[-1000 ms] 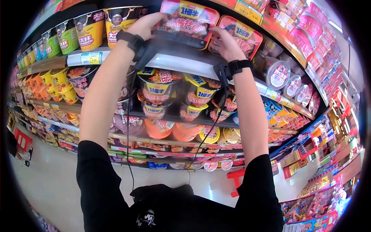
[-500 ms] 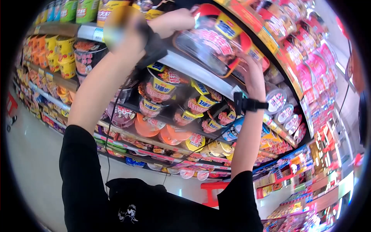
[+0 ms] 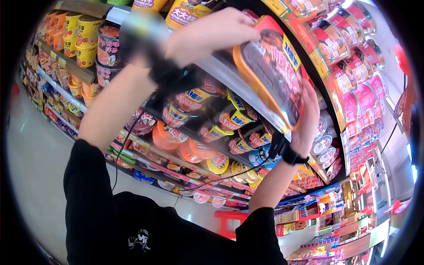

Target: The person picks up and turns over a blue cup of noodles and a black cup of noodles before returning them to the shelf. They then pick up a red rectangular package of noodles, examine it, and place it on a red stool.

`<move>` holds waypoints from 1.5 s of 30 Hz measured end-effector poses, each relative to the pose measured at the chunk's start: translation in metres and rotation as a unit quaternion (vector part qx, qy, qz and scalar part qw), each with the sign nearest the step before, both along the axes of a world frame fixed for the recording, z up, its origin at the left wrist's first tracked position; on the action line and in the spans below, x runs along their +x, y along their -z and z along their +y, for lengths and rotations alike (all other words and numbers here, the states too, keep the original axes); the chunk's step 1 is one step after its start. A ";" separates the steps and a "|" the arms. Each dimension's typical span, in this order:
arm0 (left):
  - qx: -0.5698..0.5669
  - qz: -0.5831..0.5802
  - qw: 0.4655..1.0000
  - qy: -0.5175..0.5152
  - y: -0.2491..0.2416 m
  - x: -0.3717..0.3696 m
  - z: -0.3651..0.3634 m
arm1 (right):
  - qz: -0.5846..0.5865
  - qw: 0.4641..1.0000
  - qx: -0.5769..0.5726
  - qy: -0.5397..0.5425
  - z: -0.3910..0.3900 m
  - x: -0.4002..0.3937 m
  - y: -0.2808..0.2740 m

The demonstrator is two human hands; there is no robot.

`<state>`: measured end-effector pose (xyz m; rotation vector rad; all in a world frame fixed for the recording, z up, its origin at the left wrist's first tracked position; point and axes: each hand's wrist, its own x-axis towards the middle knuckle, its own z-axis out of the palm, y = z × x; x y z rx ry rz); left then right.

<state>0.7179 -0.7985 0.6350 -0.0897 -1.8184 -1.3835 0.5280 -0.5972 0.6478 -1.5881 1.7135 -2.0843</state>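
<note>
A black and orange instant-noodle box (image 3: 278, 73) with a red and yellow printed top is tilted in front of the upper shelf. My left hand (image 3: 212, 35) reaches across from the left, its fingers closed at the box's upper left edge; its fingertips are partly hidden. At the lower right side of the box, my right hand (image 3: 308, 119) wraps round the edge with its fingers against the side. Black straps with devices sit on both wrists, and the left one is blurred. Right below the box runs the shelf's pale front edge (image 3: 234, 81).
Lower shelves carry noodle cups (image 3: 216, 128) and orange-lidded bowls (image 3: 194, 150). Yellow cups (image 3: 86, 42) stand at the left. Pink and red tubs (image 3: 353, 101) are stacked at the right. A red stool (image 3: 227, 216) is on the floor; a thin black cable (image 3: 212, 179) hangs before the shelves.
The noodle box has moved right and tipped up more steeply. Both hands went with it, the right one lower along its side. The view has also shifted.
</note>
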 end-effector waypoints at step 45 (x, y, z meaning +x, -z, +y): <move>0.313 -0.211 0.913 0.156 0.327 -0.033 0.517 | -0.532 0.830 -0.091 0.141 0.481 0.105 0.319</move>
